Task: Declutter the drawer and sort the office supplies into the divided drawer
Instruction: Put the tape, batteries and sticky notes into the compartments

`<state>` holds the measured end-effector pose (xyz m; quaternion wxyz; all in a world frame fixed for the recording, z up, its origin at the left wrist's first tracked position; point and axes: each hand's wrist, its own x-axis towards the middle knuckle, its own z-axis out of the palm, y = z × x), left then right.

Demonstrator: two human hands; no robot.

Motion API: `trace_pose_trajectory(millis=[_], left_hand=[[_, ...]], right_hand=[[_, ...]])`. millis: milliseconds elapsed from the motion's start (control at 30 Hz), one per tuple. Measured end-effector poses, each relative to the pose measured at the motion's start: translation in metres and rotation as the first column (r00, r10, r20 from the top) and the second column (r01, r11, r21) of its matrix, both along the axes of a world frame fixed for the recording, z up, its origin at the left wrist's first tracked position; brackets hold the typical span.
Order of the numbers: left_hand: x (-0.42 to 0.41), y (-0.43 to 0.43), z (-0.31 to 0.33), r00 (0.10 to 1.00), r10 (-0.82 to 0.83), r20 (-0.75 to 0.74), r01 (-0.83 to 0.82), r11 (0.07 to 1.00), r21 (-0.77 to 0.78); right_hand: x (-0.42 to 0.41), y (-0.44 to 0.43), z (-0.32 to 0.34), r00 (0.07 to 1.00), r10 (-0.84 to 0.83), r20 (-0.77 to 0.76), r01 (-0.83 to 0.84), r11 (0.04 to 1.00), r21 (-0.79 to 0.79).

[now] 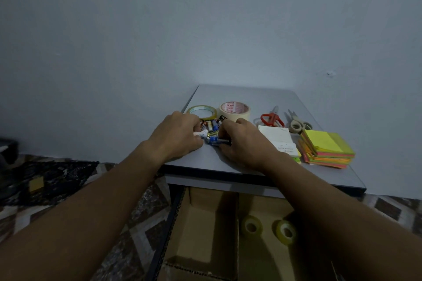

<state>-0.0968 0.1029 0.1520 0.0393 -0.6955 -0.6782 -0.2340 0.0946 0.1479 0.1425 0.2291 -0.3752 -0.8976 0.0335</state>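
Left hand point(177, 136) and right hand point(243, 143) both curl round the batteries point(212, 131) on the grey tabletop point(251, 96). Masking tape roll point(235, 110) just behind them; sticky notes point(326, 146) to the right. Divided drawer point(205, 230) open below.

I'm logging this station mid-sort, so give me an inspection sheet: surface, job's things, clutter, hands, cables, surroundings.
Surface: grey tabletop, set against the wall.
Job's things: batteries heaped between the hands; clear tape roll, masking tape, red scissors, grey scissors, white notepad and sticky notes on top; open divided drawer below, two small tape rolls right of its divider.
Clutter: yellow block on the dark mat.
Hands: left hand and right hand curl round the batteries.
Cables: nothing seen.
Surroundings: plain wall, patterned floor.
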Motion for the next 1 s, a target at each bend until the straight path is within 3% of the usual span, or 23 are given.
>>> trace_pose_trajectory(millis=[267, 1000], left_hand=[[-0.006, 0.006, -0.003, 0.983, 0.028, 0.181, -0.026, 1.0, -0.013], [0.002, -0.04, 0.023, 0.882, 0.065, 0.466, -0.138, 0.983, 0.124]], right_hand=[[-0.001, 0.005, -0.003, 0.998, -0.008, -0.055, 0.004, 0.998, -0.056], [0.013, -0.018, 0.027, 0.956, -0.113, -0.271, 0.075, 0.987, -0.145]])
